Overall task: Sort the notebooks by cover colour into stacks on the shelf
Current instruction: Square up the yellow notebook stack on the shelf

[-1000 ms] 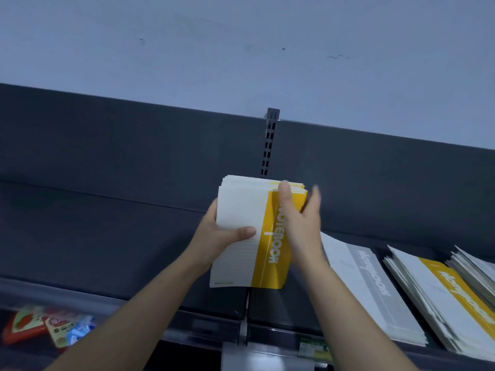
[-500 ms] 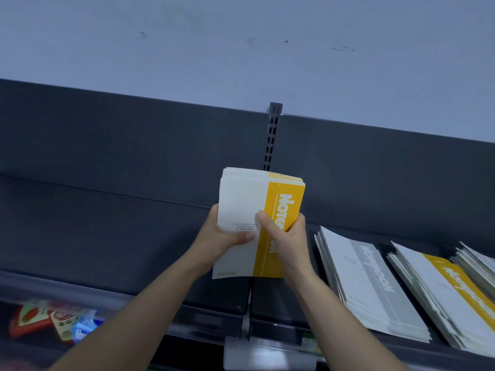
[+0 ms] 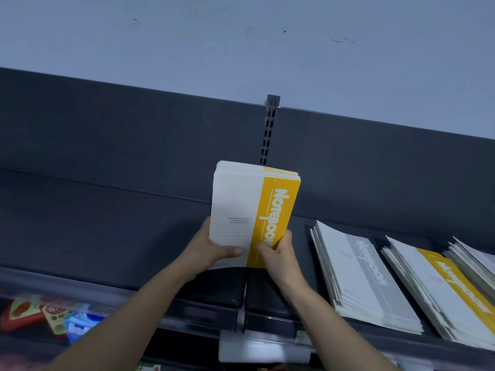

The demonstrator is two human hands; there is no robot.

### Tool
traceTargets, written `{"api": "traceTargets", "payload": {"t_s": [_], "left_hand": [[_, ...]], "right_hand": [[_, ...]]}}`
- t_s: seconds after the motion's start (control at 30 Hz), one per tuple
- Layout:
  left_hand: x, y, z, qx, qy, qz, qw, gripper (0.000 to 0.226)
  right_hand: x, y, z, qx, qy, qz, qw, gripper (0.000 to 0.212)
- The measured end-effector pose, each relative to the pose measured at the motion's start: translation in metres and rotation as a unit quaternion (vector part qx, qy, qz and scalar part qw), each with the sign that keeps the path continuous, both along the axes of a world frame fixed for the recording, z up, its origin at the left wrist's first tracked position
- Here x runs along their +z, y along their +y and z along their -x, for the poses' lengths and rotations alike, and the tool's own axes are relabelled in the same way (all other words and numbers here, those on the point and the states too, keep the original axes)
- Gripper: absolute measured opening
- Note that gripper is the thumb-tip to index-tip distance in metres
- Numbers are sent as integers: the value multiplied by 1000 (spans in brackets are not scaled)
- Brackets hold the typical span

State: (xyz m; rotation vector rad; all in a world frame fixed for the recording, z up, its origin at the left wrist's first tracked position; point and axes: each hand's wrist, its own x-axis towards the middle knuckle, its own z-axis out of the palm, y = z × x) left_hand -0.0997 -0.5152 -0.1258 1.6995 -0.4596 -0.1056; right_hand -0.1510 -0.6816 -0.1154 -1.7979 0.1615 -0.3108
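Head cam: I'm holding a bundle of notebooks up just below the slotted upright, and its top edge covers the upright's foot. The top cover is white with a yellow band down its right side. My left grip is wrapped round the lower left edge, thumb flat on the white part. My right grip pinches the lower right corner, thumb on the yellow band.

Down and right of the upright, a grey-band stack lies flat on the shelf. A yellow-band stack sits just beside it, farther from the upright. One more stack is cut off by the frame edge, can't tell its colour. Down-left of the upright, some blurry colourful packets sit on a lower level.
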Motion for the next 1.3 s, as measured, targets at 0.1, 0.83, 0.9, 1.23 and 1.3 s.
{"api": "traceTargets", "payload": {"t_s": [0.1, 0.83, 0.9, 1.23, 1.3], "left_hand": [[2, 2, -4, 27, -2, -45, 999, 72], [33, 20, -6, 89, 188, -287, 935, 38], [35, 19, -6, 84, 185, -307, 930, 33], [34, 15, -16, 89, 94, -491, 862, 43], [33, 15, -17, 79, 90, -497, 860, 43]], "right_hand": [[-1, -5, -1, 5, 24, 91, 996, 34], [18, 3, 5, 69, 225, 176, 956, 20], [20, 5, 5, 74, 237, 224, 942, 23], [28, 7, 5, 46, 256, 313, 913, 28], [28, 9, 5, 37, 252, 304, 918, 28]]}}
